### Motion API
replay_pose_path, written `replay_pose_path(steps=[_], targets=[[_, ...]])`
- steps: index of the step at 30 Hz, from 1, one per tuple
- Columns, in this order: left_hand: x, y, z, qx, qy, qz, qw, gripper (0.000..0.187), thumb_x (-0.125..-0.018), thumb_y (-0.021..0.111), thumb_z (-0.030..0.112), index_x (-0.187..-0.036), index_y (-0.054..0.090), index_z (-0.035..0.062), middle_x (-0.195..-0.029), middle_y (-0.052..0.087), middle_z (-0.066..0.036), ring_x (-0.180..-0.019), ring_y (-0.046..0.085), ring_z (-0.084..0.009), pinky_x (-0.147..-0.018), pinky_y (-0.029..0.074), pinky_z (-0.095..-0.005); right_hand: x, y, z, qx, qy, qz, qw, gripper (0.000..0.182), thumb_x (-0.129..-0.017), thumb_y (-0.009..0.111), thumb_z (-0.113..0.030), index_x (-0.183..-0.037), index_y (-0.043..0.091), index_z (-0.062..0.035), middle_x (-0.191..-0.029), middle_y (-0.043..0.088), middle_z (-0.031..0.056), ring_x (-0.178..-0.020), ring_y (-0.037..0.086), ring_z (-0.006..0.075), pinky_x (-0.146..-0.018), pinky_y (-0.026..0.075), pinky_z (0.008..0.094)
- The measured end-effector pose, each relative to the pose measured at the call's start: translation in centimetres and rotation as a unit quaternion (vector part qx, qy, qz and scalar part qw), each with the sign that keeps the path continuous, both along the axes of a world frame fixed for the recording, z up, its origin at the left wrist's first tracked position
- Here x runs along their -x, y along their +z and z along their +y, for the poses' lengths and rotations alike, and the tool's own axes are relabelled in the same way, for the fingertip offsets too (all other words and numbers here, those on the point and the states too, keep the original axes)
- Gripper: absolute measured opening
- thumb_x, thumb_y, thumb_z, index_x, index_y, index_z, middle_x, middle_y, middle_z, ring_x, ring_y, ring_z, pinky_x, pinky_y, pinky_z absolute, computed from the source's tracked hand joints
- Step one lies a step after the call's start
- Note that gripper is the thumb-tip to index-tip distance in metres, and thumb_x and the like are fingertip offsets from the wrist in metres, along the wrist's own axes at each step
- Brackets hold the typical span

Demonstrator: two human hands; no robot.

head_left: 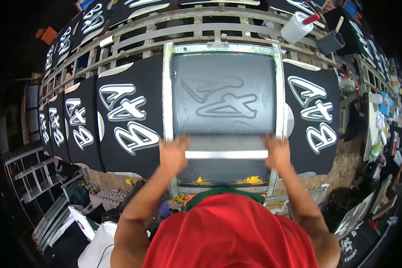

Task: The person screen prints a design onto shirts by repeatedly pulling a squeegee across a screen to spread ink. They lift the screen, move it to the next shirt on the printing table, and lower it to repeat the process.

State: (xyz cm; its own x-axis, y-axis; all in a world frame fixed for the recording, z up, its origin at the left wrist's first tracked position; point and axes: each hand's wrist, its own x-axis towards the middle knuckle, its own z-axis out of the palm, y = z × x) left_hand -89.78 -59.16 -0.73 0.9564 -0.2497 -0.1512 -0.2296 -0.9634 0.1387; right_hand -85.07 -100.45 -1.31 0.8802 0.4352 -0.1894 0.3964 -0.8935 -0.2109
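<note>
A wide squeegee with a bright pale strip along it lies across the dark mesh of a screen printing frame. My left hand is closed around its left end, and my right hand grips the right end; both are slightly blurred. On the mesh beyond the squeegee, outlined lettering shows faintly. Yellow smears mark the mesh near the frame's close edge. The frame rests over the row of black printed shirts, and whatever lies beneath it is hidden.
Black shirts with white lettering flank the frame, one at left and one at right. Wooden rails run behind. A white container with a red handle and a dark container stand there. A metal rack is at far left.
</note>
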Motion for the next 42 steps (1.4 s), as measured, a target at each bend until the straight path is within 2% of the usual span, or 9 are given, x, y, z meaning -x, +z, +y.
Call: replay_pose_path(steps=[3, 6, 8, 11, 15, 22, 29, 38, 42], targets=[[9.3, 1.5, -0.2, 0.064, -0.001, 0.100, 0.993, 0.059, -0.072, 0.065, 0.009, -0.130, 0.066, 0.0107, -0.130, 0.070, -0.007, -0.114, 0.067, -0.0210, -0.098, 0.038, -0.0510, 9.0, 2.0, -0.5, -0.053, -0.058, 0.127, 0.989, 0.060, -0.062, 0.062, -0.003, -0.121, 0.072, -0.0095, -0.127, 0.070, 0.0123, -0.119, 0.065, 0.0350, -0.116, 0.031, 0.0660], [6.2, 0.2, 1.0, 0.057, -0.033, 0.072, 0.995, 0.057, -0.072, 0.064, 0.007, -0.129, 0.067, 0.0104, -0.127, 0.071, -0.007, -0.113, 0.068, -0.0210, -0.099, 0.038, -0.0508, 6.8, 1.1, -0.7, -0.038, -0.026, 0.105, 0.993, 0.049, -0.071, 0.069, -0.011, -0.119, 0.070, -0.0068, -0.127, 0.070, 0.0121, -0.125, 0.062, 0.0294, -0.116, 0.034, 0.0593], [-2.8, 0.3, 0.7, -0.061, -0.006, 0.050, 0.997, 0.050, -0.077, 0.062, 0.005, -0.127, 0.068, 0.0125, -0.121, 0.072, -0.006, -0.107, 0.069, -0.0230, -0.102, 0.037, -0.0544, -1.2, -0.2, 0.4, -0.056, -0.069, 0.093, 0.992, 0.054, -0.068, 0.067, -0.003, -0.121, 0.069, -0.0074, -0.125, 0.070, 0.0104, -0.121, 0.063, 0.0290, -0.117, 0.033, 0.0585], [-17.8, -1.9, 2.4, 0.017, 0.016, -0.092, 0.995, 0.045, -0.078, 0.061, 0.002, -0.120, 0.072, 0.0126, -0.106, 0.076, -0.008, -0.094, 0.072, -0.0246, -0.096, 0.041, -0.0513, -16.6, -2.5, 2.5, -0.045, -0.046, -0.082, 0.995, 0.050, -0.073, 0.065, -0.003, -0.121, 0.071, -0.0115, -0.112, 0.075, 0.0116, -0.110, 0.069, 0.0304, -0.116, 0.035, 0.0575], [-27.7, -2.0, 2.3, 0.013, 0.079, -0.124, 0.989, 0.042, -0.079, 0.061, 0.006, -0.117, 0.075, 0.0176, -0.108, 0.076, -0.008, -0.095, 0.072, -0.0272, -0.093, 0.043, -0.0467, -28.4, -1.3, 4.7, -0.016, -0.118, -0.042, 0.992, 0.047, -0.077, 0.061, -0.012, -0.122, 0.073, -0.0176, -0.116, 0.073, 0.0133, -0.112, 0.068, 0.0340, -0.112, 0.038, 0.0593], [-9.8, 0.1, 0.4, -0.049, 0.030, 0.038, 0.998, 0.058, -0.073, 0.066, 0.013, -0.130, 0.067, 0.0170, -0.111, 0.073, -0.006, -0.105, 0.069, -0.0225, -0.099, 0.038, -0.0566, -9.6, 0.5, 1.5, -0.030, -0.087, 0.047, 0.995, 0.051, -0.071, 0.059, -0.007, -0.119, 0.074, -0.0149, -0.112, 0.074, 0.0107, -0.102, 0.069, 0.0366, -0.106, 0.042, 0.0630], [5.4, 0.6, 0.2, 0.046, -0.003, 0.084, 0.995, 0.063, -0.064, 0.069, 0.002, -0.126, 0.067, 0.0133, -0.134, 0.069, -0.007, -0.120, 0.066, -0.0184, -0.101, 0.035, -0.0482, 6.7, 1.1, -0.3, -0.045, -0.072, 0.071, 0.994, 0.053, -0.072, 0.060, -0.003, -0.123, 0.071, -0.0119, -0.119, 0.072, 0.0083, -0.112, 0.067, 0.0340, -0.112, 0.035, 0.0692], [-25.0, -0.7, 1.6, -0.002, 0.082, -0.097, 0.992, 0.042, -0.075, 0.066, 0.005, -0.114, 0.076, 0.0174, -0.102, 0.076, -0.012, -0.094, 0.073, -0.0293, -0.093, 0.043, -0.0450, -25.7, -1.3, 4.1, -0.023, -0.104, -0.073, 0.992, 0.050, -0.070, 0.061, -0.008, -0.117, 0.076, -0.0170, -0.105, 0.076, 0.0171, -0.103, 0.071, 0.0354, -0.115, 0.031, 0.0659], [-24.5, -0.2, 1.3, -0.019, 0.108, -0.047, 0.993, 0.047, -0.072, 0.062, 0.007, -0.115, 0.077, 0.0199, -0.103, 0.076, -0.011, -0.094, 0.072, -0.0305, -0.091, 0.043, -0.0480, -25.5, 1.1, 4.5, 0.002, -0.125, -0.001, 0.992, 0.051, -0.069, 0.062, -0.009, -0.117, 0.077, -0.0185, -0.107, 0.076, 0.0157, -0.104, 0.071, 0.0349, -0.115, 0.031, 0.0664]])
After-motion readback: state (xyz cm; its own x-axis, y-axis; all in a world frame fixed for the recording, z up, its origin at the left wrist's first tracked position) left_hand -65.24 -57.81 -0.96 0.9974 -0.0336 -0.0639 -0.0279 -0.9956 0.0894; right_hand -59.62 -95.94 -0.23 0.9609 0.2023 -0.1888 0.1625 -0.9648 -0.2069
